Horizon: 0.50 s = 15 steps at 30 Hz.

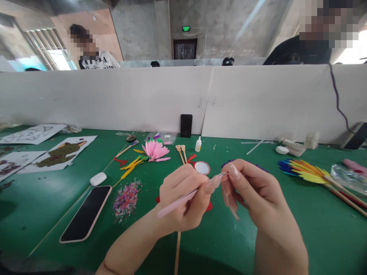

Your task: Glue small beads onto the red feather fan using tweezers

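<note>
My left hand [185,196] is closed around slim pink tweezers [179,202], with their thin metal tip pointing right. That tip meets the thumb and forefinger of my right hand [255,191], which are pinched together. Whatever sits in this pinch is too small to make out. Beneath my hands lies a wooden stick [177,252] with red pieces [209,206] around it, partly hidden by my left hand. Just behind stands a small round white dish [202,168] with a reddish rim. Purple pieces [262,168] show partly behind my right hand.
Left of my hands are a confetti pile [127,200], a phone [87,214] and a white case [98,178]. Farther back are a pink paper flower [155,151], a glue bottle [198,144] and an upright phone [186,126]. Colourful feather-like strips [306,170] lie right. A white partition [114,99] borders the table.
</note>
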Available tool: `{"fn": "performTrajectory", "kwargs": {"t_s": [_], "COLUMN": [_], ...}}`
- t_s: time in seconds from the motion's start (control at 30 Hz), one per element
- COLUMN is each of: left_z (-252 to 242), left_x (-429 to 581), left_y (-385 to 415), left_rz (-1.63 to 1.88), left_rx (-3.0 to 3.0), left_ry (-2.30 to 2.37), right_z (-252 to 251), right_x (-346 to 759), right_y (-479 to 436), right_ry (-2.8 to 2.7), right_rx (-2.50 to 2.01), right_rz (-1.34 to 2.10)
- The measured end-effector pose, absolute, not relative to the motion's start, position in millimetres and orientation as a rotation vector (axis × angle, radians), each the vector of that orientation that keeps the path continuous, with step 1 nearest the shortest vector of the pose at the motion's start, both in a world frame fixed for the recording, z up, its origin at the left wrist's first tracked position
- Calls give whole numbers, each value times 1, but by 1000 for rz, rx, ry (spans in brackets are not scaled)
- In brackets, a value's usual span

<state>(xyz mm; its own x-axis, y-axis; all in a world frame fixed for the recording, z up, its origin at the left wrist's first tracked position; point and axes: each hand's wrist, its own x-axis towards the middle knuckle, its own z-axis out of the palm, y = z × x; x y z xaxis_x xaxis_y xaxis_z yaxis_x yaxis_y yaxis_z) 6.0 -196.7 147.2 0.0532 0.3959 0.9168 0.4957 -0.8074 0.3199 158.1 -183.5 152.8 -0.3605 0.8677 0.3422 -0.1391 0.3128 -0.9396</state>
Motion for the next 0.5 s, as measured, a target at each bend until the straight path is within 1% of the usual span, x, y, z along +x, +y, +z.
{"fn": "performTrajectory", "kwargs": {"t_s": [0.27, 0.4, 0.5], "left_z": [149, 148, 149], "left_x": [7, 9, 8], "left_y": [-195, -195, -196], "left_rz": [-1910, -1916, -1892], "left_rx": [-2292, -2279, -2271], "left_ry": [-808, -641, -656], "right_z": [154, 153, 152], "right_x": [156, 158, 161], "right_y": [-184, -182, -181], "right_ry": [-1547, -1509, -1509], "right_rx": [-699, -711, -706], "right_rz": [1213, 1208, 1213]}}
